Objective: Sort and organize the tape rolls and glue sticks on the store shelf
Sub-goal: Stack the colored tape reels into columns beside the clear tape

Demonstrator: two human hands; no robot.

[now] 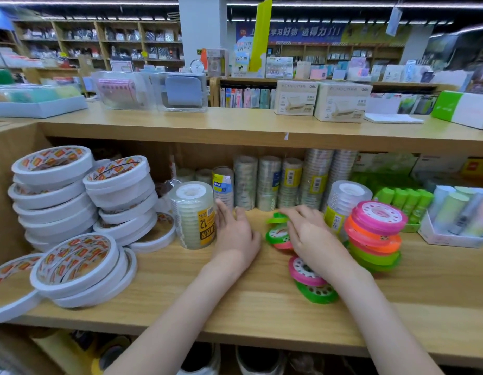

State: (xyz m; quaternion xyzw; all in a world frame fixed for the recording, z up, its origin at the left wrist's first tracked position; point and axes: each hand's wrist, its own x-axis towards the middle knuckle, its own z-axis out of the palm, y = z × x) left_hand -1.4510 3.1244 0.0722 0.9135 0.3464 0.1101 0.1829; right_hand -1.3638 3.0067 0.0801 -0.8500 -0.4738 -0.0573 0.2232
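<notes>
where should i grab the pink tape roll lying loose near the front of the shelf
Take the pink tape roll by its outer rim, pinching from above across opposite edges. It lies nearly flat, propped on a green tape roll, so its rim is exposed at the front and left. The right hand and its forearm cover the right side, so coming in from the front-left looks easiest.

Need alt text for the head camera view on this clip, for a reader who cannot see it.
A person's left hand rests against a wrapped pack of clear tape on a wooden store shelf, while the right hand reaches onto loose neon tape rolls. White tape rolls are stacked at left, a neon stack at right.
</notes>
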